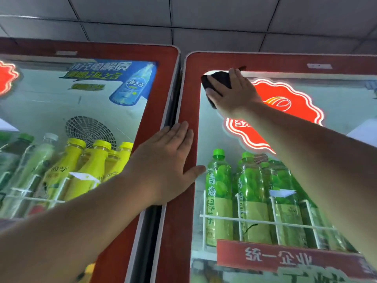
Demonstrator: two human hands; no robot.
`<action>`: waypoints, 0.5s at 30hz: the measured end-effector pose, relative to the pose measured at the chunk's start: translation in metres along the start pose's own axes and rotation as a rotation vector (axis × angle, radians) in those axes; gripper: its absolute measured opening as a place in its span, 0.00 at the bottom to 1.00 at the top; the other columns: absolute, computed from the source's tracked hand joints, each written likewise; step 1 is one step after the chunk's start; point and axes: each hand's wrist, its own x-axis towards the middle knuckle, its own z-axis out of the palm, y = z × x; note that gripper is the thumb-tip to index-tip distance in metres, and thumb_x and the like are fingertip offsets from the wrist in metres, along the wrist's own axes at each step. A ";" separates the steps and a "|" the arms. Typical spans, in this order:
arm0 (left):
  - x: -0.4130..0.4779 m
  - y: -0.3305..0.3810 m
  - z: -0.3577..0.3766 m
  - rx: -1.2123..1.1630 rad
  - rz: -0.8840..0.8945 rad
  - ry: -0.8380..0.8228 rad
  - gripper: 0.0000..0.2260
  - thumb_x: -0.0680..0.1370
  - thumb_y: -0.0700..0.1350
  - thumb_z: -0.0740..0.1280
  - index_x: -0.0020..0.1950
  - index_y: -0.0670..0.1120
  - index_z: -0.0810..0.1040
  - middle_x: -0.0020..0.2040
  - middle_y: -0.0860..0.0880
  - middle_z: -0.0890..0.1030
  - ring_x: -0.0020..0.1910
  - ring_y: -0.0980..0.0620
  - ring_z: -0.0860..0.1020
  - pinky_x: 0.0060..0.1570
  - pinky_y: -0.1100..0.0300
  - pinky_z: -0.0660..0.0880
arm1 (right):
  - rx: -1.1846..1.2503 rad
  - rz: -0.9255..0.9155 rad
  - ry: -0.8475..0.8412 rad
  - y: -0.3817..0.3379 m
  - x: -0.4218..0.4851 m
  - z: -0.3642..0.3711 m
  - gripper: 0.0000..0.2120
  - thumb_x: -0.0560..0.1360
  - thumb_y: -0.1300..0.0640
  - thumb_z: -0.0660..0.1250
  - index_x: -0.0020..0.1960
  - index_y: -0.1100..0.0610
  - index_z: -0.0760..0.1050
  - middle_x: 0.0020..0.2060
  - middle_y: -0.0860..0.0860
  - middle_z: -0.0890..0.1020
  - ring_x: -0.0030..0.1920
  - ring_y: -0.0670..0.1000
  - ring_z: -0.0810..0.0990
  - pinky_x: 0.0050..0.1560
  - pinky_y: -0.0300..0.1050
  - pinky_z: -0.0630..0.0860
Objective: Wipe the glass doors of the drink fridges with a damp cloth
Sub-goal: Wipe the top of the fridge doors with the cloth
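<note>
Overhead you have a tiled ceiling (204, 17). Below it the left door (40, 103) and the right door (206, 129) stand side by side with a dark gap between them.

The left door shows a blue poster (114, 74), a round fan grille (89, 129) and yellow bottles (95, 166) on a wire shelf.

The right door has a red frame (188, 103) and a glowing red sign (285, 103) high on the glass. Green bottles (219, 190) stand on the shelf under the sign.

Your left hand (165, 160) lies flat on the left side of that frame. Its fingers are straight and together, and the thumb is spread so its tip reaches the glass near the first green bottle.

Your right hand (234, 92) is at the top left corner of the right door's glass. It is laid flat, with fingers spread over the cloth (218, 78), pressing it against the pane. The cloth is dark and bunched under your palm. It shows past your fingers and a little below your thumb.
</note>
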 end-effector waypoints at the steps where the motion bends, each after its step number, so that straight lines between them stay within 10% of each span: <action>1: 0.000 0.001 0.002 0.006 -0.005 0.020 0.46 0.66 0.67 0.26 0.80 0.45 0.37 0.81 0.46 0.37 0.80 0.53 0.38 0.76 0.58 0.35 | 0.026 0.052 0.012 -0.005 0.006 -0.001 0.36 0.72 0.31 0.28 0.79 0.36 0.43 0.81 0.57 0.42 0.80 0.59 0.39 0.79 0.54 0.40; 15: -0.002 0.002 0.008 0.011 -0.020 0.011 0.44 0.68 0.66 0.24 0.79 0.42 0.34 0.80 0.43 0.35 0.79 0.52 0.34 0.78 0.54 0.37 | 0.092 0.102 0.021 -0.057 0.007 -0.006 0.27 0.82 0.36 0.39 0.80 0.37 0.42 0.80 0.56 0.40 0.80 0.57 0.39 0.78 0.53 0.41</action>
